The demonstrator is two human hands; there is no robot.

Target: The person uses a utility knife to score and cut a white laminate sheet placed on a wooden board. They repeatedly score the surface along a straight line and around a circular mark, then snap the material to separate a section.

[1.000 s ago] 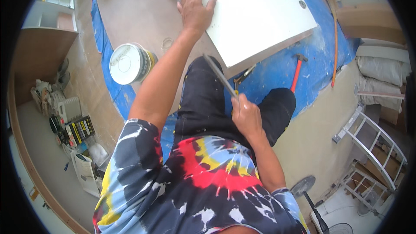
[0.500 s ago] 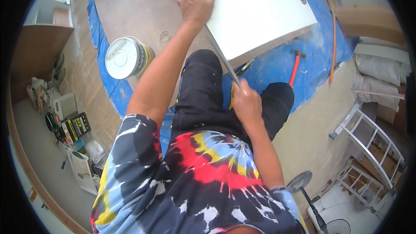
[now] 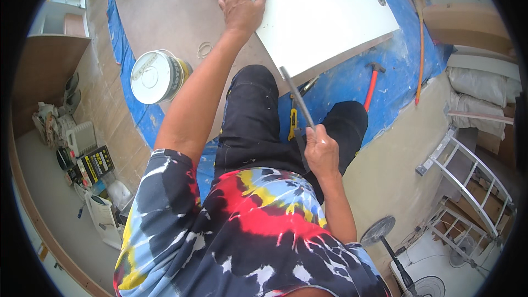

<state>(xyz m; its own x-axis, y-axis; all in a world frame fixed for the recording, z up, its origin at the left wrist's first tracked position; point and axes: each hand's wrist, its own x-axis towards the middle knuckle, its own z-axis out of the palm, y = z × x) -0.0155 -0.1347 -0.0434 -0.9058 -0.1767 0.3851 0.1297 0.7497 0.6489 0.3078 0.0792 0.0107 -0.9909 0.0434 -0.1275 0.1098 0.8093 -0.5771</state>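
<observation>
A white panel point(image 3: 319, 16) spans the top middle. My left hand point(image 3: 242, 8) lies on its left edge, open, with the fingers spread flat. Lower down, my right hand point(image 3: 322, 151) is closed round one end of a long, narrow grey metal file point(image 3: 297, 97). The file slants up and to the left, its far tip close to the panel's near corner. Below that corner, a yellow utility knife point(image 3: 293, 121) rests on the blue sheet point(image 3: 344, 85) between my knees. A hammer with a red handle point(image 3: 372, 89) lies to the right, beyond my right knee.
A white-lidded bucket point(image 3: 157, 78) stands left of my left arm, with a pale ring point(image 3: 204, 50) on the floor nearby. An orange pole point(image 3: 421, 60) lies at the right. Beyond it are white sacks point(image 3: 478, 85), a metal ladder point(image 3: 467, 170) and a fan point(image 3: 379, 230).
My right hand has drawn the file back toward my body and off the panel's left edge. My left hand stays on the panel.
</observation>
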